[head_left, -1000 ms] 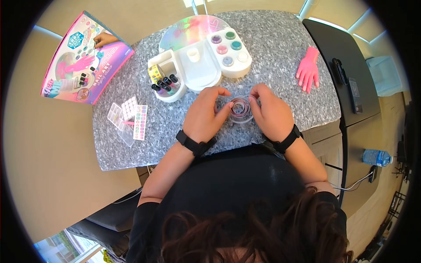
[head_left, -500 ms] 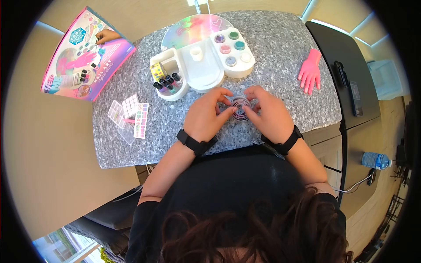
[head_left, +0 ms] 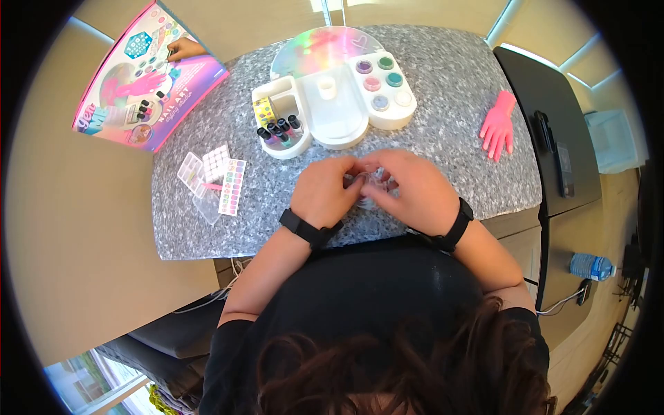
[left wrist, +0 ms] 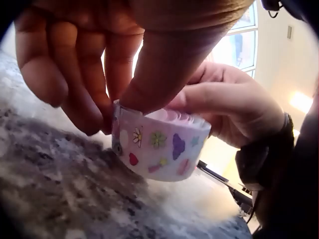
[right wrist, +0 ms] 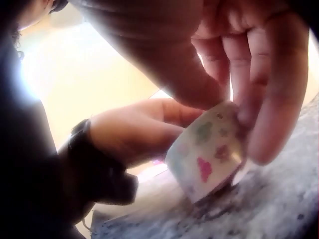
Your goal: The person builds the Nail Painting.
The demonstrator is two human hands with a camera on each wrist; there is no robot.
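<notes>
A loosely coiled roll of pale strip, printed with flowers, hearts and clouds, is held low over the speckled table; in the left wrist view the printed roll (left wrist: 162, 147) shows coils inside. My left hand (head_left: 326, 190) pinches its rim between thumb and fingers. From the other side my right hand (head_left: 418, 190) grips the roll, thumb on the near edge, as the right wrist view shows of the tilted roll (right wrist: 207, 154). Both hands nearly meet, and in the head view they hide most of the roll.
Beyond the hands stands a white tray (head_left: 335, 128) with nail polish bottles (head_left: 280, 128) and glitter pots. A pink model hand (head_left: 498, 126) lies at right. Sticker sheet (head_left: 232, 188) and small cases lie at left, near a tall printed box (head_left: 149, 79).
The hands have come closer together, and my right hand has moved left over the roll. The roll is now tilted and mostly covered. The head view has shifted slightly.
</notes>
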